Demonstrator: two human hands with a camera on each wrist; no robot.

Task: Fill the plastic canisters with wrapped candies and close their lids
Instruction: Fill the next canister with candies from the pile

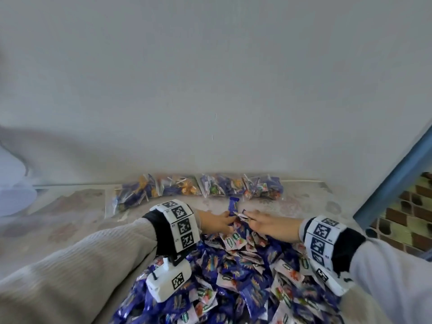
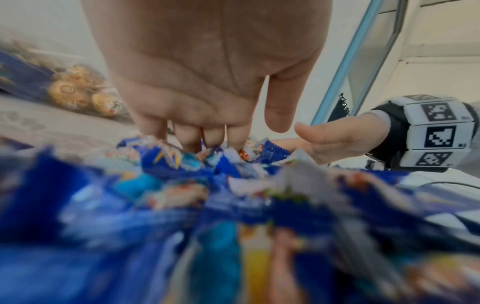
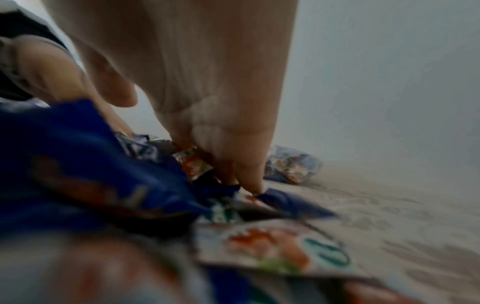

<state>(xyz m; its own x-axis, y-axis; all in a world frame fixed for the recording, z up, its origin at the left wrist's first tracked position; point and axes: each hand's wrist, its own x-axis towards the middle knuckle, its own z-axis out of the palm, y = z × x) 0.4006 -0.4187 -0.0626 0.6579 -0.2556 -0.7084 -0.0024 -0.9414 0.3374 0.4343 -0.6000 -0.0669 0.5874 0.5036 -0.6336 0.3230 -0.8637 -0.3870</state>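
Task stage, early. We see no plastic canister and no lid in any view, so we judge that filling has not visibly begun: every canister is left to fill and close, as far as these views show.

Hands. Our left hand (image 1: 216, 222) and right hand (image 1: 268, 222) meet at the far edge of the heap of wrapped candies (image 1: 233, 277), palms down. In the left wrist view the left fingers (image 2: 187, 139) point down into the wrappers, the thumb held apart; their tips are buried, so we cannot tell whether that grip has closed on anything. In the right wrist view the right fingers (image 3: 249, 181) reach straight down onto a blue wrapper (image 3: 283, 199); the picture is blurred, and we cannot tell whether they pinch it or merely press it. We read the pose as gathering or raking the candies.

Task object. The candies lie loose on a pale patterned surface (image 1: 70, 206), which may be a desk. The heap spreads from the hands towards us. Wrappers are flat sachets with serrated ends, some deep blue, others white with red and green print.

Background. A row of clear bags of lollipops (image 1: 198, 188) lies against the wall (image 1: 210, 90), beyond the hands.
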